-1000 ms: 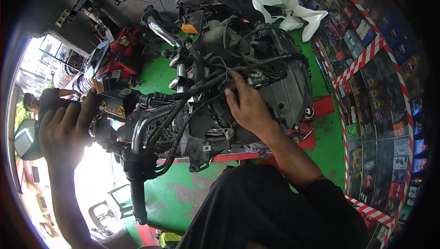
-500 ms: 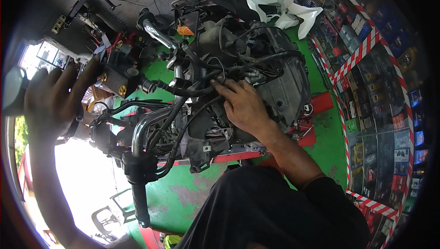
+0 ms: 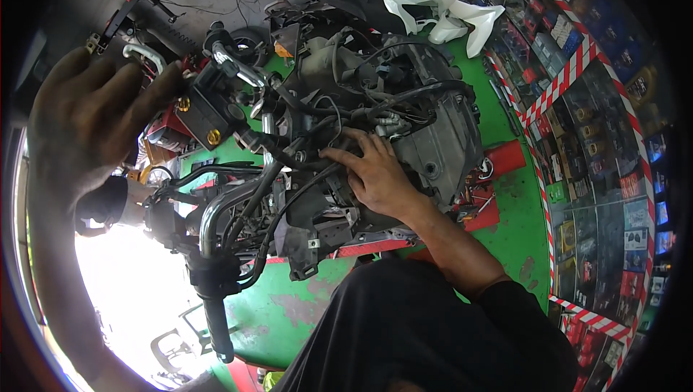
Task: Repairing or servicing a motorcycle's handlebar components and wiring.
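A partly stripped motorcycle [image 3: 433, 143] stands before me, its dark frame, black hoses and wiring exposed. My right hand [image 3: 379, 179] rests over the middle of it, fingers spread, their tips touching black cables [image 3: 317, 164] behind the chrome handlebar [image 3: 209, 222]. Raised at the left, close to the camera, is my left hand [image 3: 90, 121]. Its fingers are apart and slightly bent, and I see nothing held in them. The index fingertip appears near a black box-shaped part [image 3: 209, 114] with yellow fittings; whether they touch I cannot tell.
White fairing pieces [image 3: 440, 16] lie at the far side. A glass display case [image 3: 595, 226] edged in red-and-white tape lines the right. The black handlebar grip [image 3: 219, 327] juts toward me on the left. A plastic chair [image 3: 173, 349] stands lower left on the green floor [image 3: 296, 312].
My left hand has moved up and a little right, its fingers more bent. The right fingers have shifted slightly on the cables and spread. The view has moved a little.
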Demonstrator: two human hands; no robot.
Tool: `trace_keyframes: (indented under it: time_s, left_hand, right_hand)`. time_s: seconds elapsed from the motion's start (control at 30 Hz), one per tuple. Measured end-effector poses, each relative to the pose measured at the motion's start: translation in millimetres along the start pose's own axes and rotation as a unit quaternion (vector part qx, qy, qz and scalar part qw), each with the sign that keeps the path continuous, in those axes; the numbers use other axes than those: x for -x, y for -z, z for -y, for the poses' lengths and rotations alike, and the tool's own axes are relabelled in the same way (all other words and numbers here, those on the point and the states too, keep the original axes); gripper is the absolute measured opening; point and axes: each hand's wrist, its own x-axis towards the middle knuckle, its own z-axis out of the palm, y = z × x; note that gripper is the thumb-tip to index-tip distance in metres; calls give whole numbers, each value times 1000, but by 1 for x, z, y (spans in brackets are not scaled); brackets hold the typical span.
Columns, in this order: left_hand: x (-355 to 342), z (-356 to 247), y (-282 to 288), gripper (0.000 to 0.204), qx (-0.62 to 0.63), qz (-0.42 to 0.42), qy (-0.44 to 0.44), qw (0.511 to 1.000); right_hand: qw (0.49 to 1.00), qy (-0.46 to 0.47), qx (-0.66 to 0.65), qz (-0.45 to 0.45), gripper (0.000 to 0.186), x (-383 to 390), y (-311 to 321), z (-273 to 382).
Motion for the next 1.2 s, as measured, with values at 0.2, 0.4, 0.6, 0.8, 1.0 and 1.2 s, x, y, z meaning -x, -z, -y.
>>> trace_keyframes:
  time_s: [0.2,0.4,0.6,0.8,1.0,1.2]
  left_hand:
    - [-21,-6,23,50,26,14,12,999]
    - [-47,-3,16,46,51,1,36,998]
    - [-66,41,-12,23,119,-7,89,989]
    - [-114,55,-29,7,112,-112,97,983]
    - [-160,66,-8,6,6,-369,-16,929]
    - [-292,30,67,10,-158,-10,-24,987]
  right_hand:
    - [991,-33,-127,-38,49,8,-12,-2]
    - [977,-44,-194,-79,56,17,-14,-8]
    - [974,-41,-203,-94,90,6,0,9]
    - [976,-42,-209,-37,87,8,19,20]
    - [985,85,-138,-57,62,9,100,35]
    - [923,13,-69,-378,76,-74,237,-59]
